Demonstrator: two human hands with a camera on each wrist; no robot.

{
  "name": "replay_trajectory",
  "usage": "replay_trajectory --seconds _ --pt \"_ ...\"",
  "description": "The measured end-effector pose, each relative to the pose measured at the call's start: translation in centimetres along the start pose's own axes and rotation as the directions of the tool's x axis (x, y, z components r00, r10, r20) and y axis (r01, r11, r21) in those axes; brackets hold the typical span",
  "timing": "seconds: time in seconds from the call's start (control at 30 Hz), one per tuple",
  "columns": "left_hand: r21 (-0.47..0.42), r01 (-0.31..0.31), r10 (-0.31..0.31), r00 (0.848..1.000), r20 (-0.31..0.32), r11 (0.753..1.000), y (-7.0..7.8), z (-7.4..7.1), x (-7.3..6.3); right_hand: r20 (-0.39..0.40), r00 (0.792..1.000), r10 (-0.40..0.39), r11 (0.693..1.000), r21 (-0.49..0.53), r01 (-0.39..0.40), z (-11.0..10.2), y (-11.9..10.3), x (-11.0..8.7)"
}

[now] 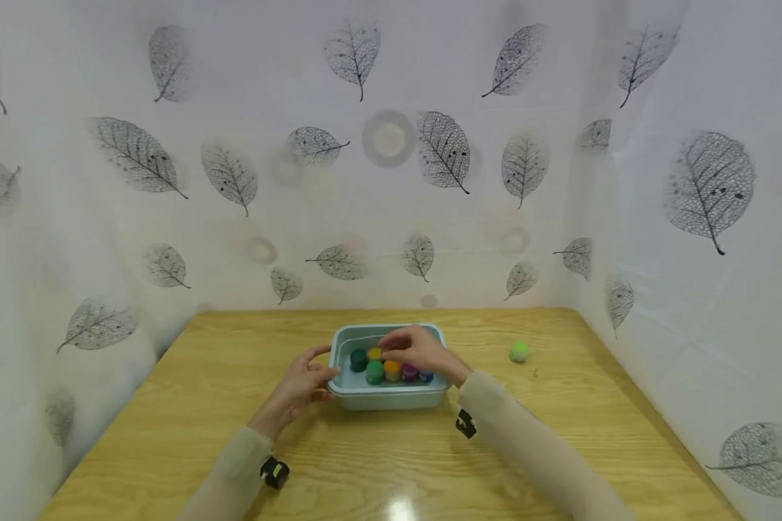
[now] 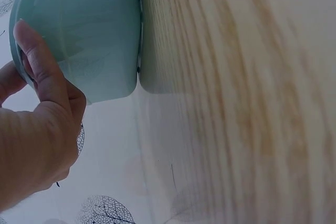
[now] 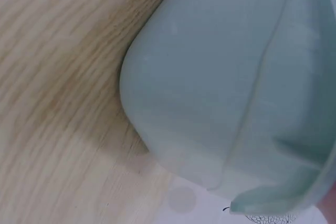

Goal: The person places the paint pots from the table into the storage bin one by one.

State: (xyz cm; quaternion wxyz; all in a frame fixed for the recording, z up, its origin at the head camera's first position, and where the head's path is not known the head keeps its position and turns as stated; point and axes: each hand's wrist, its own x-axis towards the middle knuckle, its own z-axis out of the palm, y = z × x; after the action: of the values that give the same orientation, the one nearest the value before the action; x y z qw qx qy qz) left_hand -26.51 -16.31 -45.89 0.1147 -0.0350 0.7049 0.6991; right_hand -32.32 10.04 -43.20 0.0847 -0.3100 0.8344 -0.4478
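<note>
A pale blue-green plastic tub [image 1: 391, 399] stands on the table, holding several small, round, jar-like pieces. Among them are a dark green piece [image 1: 358, 359], a lighter green one [image 1: 374, 372], a yellow one [image 1: 374, 354], an orange one [image 1: 392, 370] and a purple one [image 1: 408, 373]; a blue one [image 1: 426, 376] is partly visible. My left hand [image 1: 303, 383] grips the tub's left rim, one digit lying over the edge in the left wrist view. Inside the tub, my right hand [image 1: 420, 349] has its bent fingertips beside the yellow piece; whether they hold anything is hidden.
A lime-green round piece [image 1: 518, 352] lies on the wooden table [image 1: 547, 412], right of the tub. Leaf-patterned white curtains [image 1: 391, 217] enclose the table's back and sides. In the right wrist view, the tub's wall [image 3: 210, 77] fills much of the picture.
</note>
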Motion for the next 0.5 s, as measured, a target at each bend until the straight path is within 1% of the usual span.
replay_trajectory --seconds 0.1,0.2,0.27,0.33,0.5 --pt "0.004 -0.007 0.007 1.0 0.004 1.0 -0.1 -0.1 0.0 -0.019 1.0 0.003 1.0 0.008 -0.003 -0.3 0.1 -0.6" --pt "-0.001 -0.013 0.013 1.0 0.014 1.0 -0.3 -0.1 0.1 -0.026 1.0 0.018 0.998 0.055 -0.016 -0.9 0.3 -1.4" --pt "-0.01 -0.011 0.012 1.0 0.015 1.0 -0.3 0.0 0.2 -0.034 0.999 0.039 0.996 0.078 -0.037 -1.6 0.4 -1.9" --pt "-0.019 -0.011 0.011 1.0 0.013 1.0 -0.3 0.0 0.2 -0.037 0.997 0.069 0.99 0.122 -0.064 -2.3 0.6 -2.5" --pt "-0.026 -0.006 0.007 1.0 0.006 1.0 -0.2 -0.1 0.3 -0.083 0.99 0.114 0.977 0.188 -0.097 -4.0 1.5 -3.4"
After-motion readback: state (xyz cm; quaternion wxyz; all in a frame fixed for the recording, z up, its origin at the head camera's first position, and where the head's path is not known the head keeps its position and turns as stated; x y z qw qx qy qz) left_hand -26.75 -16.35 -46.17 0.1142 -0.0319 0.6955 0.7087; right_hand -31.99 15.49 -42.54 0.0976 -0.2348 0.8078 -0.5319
